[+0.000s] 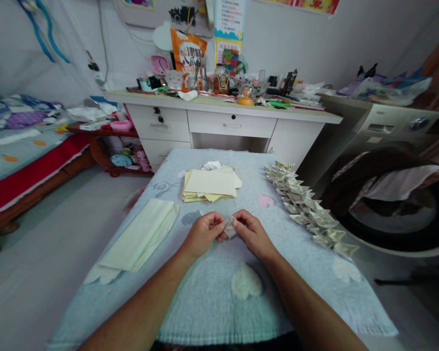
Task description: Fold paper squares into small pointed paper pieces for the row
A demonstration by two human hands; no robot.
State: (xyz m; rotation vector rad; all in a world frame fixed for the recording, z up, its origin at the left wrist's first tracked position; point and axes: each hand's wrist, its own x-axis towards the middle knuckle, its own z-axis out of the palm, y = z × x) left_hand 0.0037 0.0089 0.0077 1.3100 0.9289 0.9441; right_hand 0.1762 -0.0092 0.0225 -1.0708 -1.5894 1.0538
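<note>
Both hands closed on one small folded paper piece (229, 228): left hand (204, 234) and right hand (251, 233) pinch it between them, just above the light-blue towel (212, 297). Row of finished folded pieces (307, 209) lies to the right, yellow paper stack (210, 185) ahead, pale sheets (142, 234) left.

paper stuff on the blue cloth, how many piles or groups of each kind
Stack of yellow square sheets: 1
Stack of pale green folded sheets: 1
Row of folded paper pieces along the right edge: 1 row, pieces too many and overlapped to count
Small folded piece pinched between the left hand and right hand: 1
Crumpled white paper: 1
Total: 5 groups
</note>
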